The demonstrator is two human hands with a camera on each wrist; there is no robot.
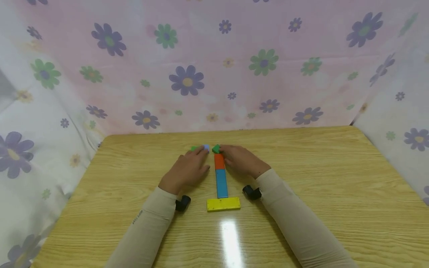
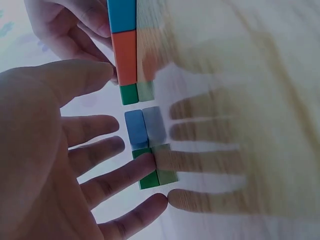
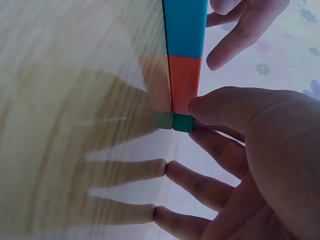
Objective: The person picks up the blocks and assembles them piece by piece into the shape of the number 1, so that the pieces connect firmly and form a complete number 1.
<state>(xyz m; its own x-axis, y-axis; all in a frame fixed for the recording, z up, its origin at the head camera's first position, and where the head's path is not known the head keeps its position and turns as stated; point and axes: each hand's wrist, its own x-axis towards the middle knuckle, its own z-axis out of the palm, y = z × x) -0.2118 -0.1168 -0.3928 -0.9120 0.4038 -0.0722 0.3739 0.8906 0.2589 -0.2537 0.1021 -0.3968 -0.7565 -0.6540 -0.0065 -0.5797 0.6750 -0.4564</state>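
My right hand (image 1: 242,160) pinches a small green block (image 1: 216,149) between thumb and index finger, at the far end of a row of blocks. An orange-red block (image 1: 219,161) joins it on the near side, followed by a longer blue block (image 1: 221,183). Left of the row, my left hand (image 1: 189,167) reaches forward with fingers spread. Its fingertips are at a small light-blue block (image 1: 206,147) and another green block (image 1: 193,148), which sit side by side. In the left wrist view, one finger overlaps that green block (image 2: 148,178).
A yellow block (image 1: 223,204) lies crosswise at the near end of the row. Both wrists carry black camera mounts (image 1: 252,192) close above the wooden table (image 1: 100,223). Flower-patterned cloth (image 1: 214,56) hangs behind the table and at both sides.
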